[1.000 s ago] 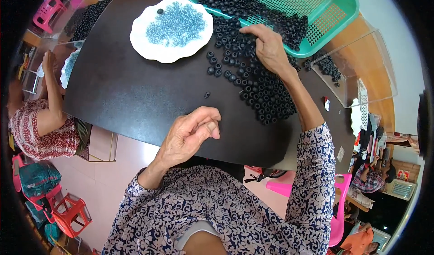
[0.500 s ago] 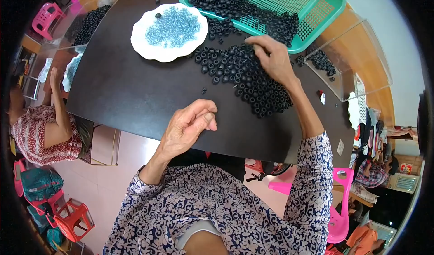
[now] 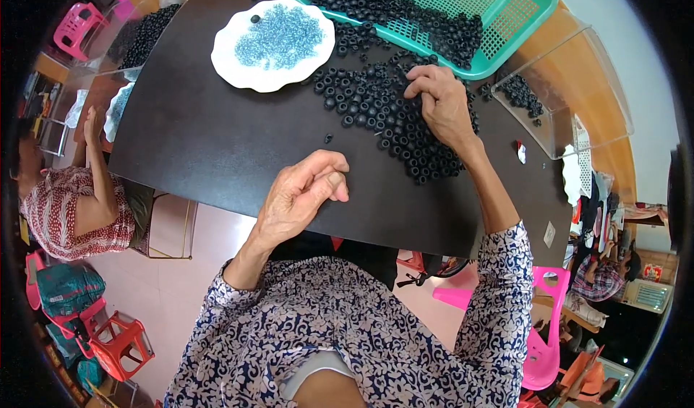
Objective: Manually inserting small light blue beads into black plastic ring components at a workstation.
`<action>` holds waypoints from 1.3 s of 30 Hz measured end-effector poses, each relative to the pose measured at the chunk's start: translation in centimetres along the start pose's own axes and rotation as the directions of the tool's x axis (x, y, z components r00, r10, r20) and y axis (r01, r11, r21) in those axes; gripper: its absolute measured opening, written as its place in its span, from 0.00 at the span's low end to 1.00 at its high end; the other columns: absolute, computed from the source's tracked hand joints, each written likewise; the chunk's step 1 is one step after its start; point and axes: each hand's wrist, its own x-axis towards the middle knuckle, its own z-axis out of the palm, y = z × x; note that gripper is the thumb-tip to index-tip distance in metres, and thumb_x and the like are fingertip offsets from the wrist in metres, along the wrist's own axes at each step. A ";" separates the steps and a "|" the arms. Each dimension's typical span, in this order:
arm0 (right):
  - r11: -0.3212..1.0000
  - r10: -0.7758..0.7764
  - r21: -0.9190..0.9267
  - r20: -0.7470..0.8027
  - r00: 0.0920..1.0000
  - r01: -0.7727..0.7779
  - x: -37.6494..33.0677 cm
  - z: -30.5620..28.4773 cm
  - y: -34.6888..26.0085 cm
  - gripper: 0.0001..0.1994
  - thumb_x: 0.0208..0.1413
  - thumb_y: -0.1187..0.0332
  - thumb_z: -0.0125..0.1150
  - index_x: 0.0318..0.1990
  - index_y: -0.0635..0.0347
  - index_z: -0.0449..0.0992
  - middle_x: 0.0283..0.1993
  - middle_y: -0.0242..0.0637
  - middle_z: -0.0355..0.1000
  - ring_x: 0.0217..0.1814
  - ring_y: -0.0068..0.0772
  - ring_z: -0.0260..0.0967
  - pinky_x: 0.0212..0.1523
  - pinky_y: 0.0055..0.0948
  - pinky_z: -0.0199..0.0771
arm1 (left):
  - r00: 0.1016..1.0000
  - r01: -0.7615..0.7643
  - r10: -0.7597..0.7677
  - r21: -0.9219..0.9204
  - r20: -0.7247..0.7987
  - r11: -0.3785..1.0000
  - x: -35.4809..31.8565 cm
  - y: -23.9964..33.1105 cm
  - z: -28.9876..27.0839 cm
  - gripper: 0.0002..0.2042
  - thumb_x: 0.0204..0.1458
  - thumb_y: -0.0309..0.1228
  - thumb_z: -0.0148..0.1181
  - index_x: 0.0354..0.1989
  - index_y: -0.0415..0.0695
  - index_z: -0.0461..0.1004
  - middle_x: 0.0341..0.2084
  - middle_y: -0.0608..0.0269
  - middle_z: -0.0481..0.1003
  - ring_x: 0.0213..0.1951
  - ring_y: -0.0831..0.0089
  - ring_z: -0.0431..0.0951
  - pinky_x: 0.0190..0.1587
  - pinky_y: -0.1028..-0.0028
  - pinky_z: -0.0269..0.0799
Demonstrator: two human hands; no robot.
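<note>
My left hand [image 3: 303, 194] is held over the near edge of the dark table, its fingers curled in and thumb pressed against them. Whatever it may grip is hidden. My right hand [image 3: 442, 104] is at the loose pile of black beads [image 3: 358, 97], fingers bent together and tips down by the beads. I cannot make out what lies between them. Left of the pile stands a white wavy-rimmed plate [image 3: 225, 64] spread with tiny clear bluish beads [image 3: 282, 39]; one black bead [image 3: 255, 19] sits among them. A single dark bead [image 3: 328, 138] lies beyond my left hand.
A green perforated basket [image 3: 499, 66] holding more black beads stands behind the pile. To the right is a clear box [image 3: 593, 144] with some black beads. Another person [image 3: 76, 209] sits at the left with a hand raised. A pink chair [image 3: 546, 336] stands at the lower right.
My right hand has come slightly nearer and its fingers have drawn in over the bead pile. My left hand is nearly unchanged. The whole view has shifted slightly.
</note>
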 end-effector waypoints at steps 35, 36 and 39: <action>0.877 0.153 0.450 0.068 0.986 -0.168 0.5 -0.8 -7.7 0.12 0.45 0.80 0.65 0.41 0.64 0.79 0.35 0.30 0.74 0.38 0.18 0.70 0.43 0.20 0.70 | 0.994 -0.025 0.019 -0.057 -0.105 0.998 -0.1 0.9 0.1 0.09 0.62 0.28 0.49 0.41 0.36 0.73 0.27 0.65 0.75 0.32 0.80 0.73 0.38 0.78 0.70; 0.879 0.117 0.458 0.058 0.991 -0.131 0.3 -0.7 -8.5 0.13 0.45 0.81 0.65 0.41 0.63 0.78 0.34 0.30 0.73 0.38 0.18 0.70 0.43 0.20 0.70 | 0.993 -0.020 0.014 -0.051 -0.115 0.998 0.0 1.1 0.1 0.09 0.62 0.28 0.49 0.41 0.36 0.73 0.27 0.65 0.75 0.32 0.80 0.73 0.38 0.78 0.70; 0.872 0.043 0.487 0.029 0.999 -0.051 -0.2 0.5 -10.4 0.14 0.43 0.82 0.65 0.40 0.63 0.78 0.33 0.30 0.73 0.36 0.19 0.70 0.40 0.20 0.70 | 0.967 -0.046 0.052 0.030 -0.250 0.999 0.2 1.7 -0.3 0.10 0.62 0.30 0.51 0.41 0.36 0.73 0.28 0.65 0.75 0.33 0.80 0.73 0.38 0.78 0.70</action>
